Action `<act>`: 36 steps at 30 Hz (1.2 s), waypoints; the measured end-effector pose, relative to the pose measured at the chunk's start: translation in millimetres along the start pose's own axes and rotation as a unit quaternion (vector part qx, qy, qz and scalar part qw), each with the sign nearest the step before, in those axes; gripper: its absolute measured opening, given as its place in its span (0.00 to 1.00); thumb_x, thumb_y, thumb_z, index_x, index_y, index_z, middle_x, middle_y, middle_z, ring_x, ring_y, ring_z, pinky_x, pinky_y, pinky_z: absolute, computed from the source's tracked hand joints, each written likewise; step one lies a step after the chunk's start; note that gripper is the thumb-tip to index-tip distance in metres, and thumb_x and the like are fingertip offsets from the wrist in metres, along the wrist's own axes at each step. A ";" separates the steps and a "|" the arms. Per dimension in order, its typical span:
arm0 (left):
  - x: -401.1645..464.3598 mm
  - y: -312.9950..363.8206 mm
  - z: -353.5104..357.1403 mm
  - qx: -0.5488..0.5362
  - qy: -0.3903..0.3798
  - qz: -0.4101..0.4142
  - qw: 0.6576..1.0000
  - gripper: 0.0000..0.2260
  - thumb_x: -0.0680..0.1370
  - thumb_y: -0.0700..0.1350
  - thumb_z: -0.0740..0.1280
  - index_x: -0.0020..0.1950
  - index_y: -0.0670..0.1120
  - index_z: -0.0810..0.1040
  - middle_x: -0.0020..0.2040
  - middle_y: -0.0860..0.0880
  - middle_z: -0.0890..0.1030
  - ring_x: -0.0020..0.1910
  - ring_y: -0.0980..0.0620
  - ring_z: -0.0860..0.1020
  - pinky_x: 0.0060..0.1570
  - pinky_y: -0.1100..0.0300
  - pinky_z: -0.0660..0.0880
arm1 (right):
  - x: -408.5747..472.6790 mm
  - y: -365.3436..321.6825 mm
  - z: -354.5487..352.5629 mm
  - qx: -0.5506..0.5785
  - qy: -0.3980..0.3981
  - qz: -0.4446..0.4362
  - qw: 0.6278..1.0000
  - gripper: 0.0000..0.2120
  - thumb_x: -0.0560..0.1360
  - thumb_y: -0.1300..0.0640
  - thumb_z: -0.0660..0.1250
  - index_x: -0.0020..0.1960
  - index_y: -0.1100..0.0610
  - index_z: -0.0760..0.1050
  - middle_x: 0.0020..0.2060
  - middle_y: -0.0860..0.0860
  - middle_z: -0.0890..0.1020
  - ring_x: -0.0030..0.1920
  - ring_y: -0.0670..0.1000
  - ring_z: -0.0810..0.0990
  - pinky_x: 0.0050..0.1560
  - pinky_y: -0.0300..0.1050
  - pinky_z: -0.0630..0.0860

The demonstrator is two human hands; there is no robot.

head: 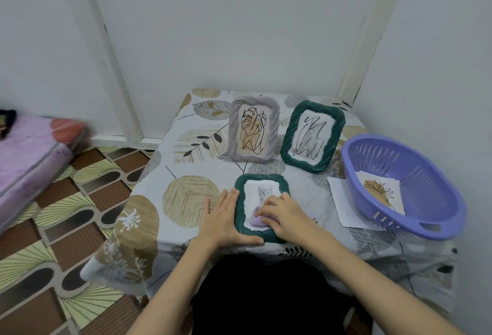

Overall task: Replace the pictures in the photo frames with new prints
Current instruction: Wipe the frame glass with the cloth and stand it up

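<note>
A dark green frame lies flat near the front edge of the table, with a print of a grey kitten in it. My left hand lies flat against the frame's left side, thumb along its bottom edge. My right hand rests on the lower part of the print with curled fingers over a purple patch; I cannot tell if that is a cloth or part of the print. Behind, a lilac frame and a second green frame stand upright, each holding a line drawing.
A purple plastic basket sits tilted at the table's right edge with a plant print inside and a white sheet under it. Walls close off the back and right. A pink mattress lies on the floor to the left.
</note>
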State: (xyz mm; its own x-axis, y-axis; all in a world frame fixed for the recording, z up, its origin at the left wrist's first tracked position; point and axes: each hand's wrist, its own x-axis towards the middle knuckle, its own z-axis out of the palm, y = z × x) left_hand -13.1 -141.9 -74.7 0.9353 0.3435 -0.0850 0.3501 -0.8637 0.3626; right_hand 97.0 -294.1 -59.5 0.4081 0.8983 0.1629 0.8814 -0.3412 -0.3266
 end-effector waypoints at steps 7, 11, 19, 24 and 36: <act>-0.7 0.9 -2.5 0.004 -0.010 -0.001 1.000 0.68 0.43 0.83 0.45 0.76 0.48 0.41 0.77 0.55 0.44 0.76 0.56 0.40 0.72 0.44 0.35 | -28.4 23.2 -15.7 -0.010 0.046 0.060 0.997 0.22 0.71 0.43 0.53 0.48 0.51 0.81 0.43 0.50 0.81 0.41 0.54 0.70 0.45 0.48 0.72; -1.7 2.5 -3.0 0.002 -0.025 -0.004 1.000 0.68 0.42 0.83 0.45 0.76 0.48 0.40 0.77 0.56 0.43 0.75 0.57 0.39 0.73 0.44 0.35 | -9.4 22.0 -13.2 0.029 0.050 0.165 0.985 0.21 0.76 0.41 0.53 0.61 0.47 0.75 0.59 0.49 0.76 0.55 0.57 0.70 0.57 0.52 0.69; -1.0 5.4 -11.9 0.000 -0.047 0.000 0.999 0.69 0.43 0.83 0.45 0.76 0.45 0.38 0.76 0.52 0.38 0.75 0.52 0.36 0.72 0.46 0.35 | -43.7 34.6 -53.1 0.187 -0.073 0.228 0.953 0.22 0.73 0.58 0.68 0.66 0.47 0.71 0.63 0.48 0.75 0.62 0.48 0.73 0.63 0.41 0.67; -9.3 40.9 -30.5 -0.349 0.056 0.031 0.935 0.34 0.71 0.64 0.61 0.72 0.51 0.59 0.74 0.47 0.61 0.73 0.49 0.60 0.70 0.56 0.59 | -35.1 5.4 -59.1 0.377 0.108 0.240 0.888 0.21 0.74 0.59 0.68 0.66 0.51 0.71 0.62 0.49 0.75 0.61 0.49 0.74 0.65 0.49 0.71; -27.0 -14.4 -59.0 -0.481 0.139 -0.073 0.863 0.21 0.74 0.31 0.61 0.62 0.52 0.70 0.60 0.43 0.74 0.37 0.55 0.79 0.29 0.64 0.77 | -13.8 -12.5 -25.1 0.297 0.111 0.281 0.906 0.20 0.77 0.60 0.62 0.68 0.55 0.68 0.48 0.53 0.76 0.43 0.49 0.73 0.45 0.41 0.72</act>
State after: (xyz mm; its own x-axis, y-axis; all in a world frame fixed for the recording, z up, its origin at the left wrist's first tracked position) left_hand -46.4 -117.0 -22.8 0.7890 0.6141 -0.0179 0.1344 -0.1440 0.9804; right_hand 86.4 -309.1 -34.2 0.8484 0.5288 -0.0229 0.2628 -0.4584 -0.8490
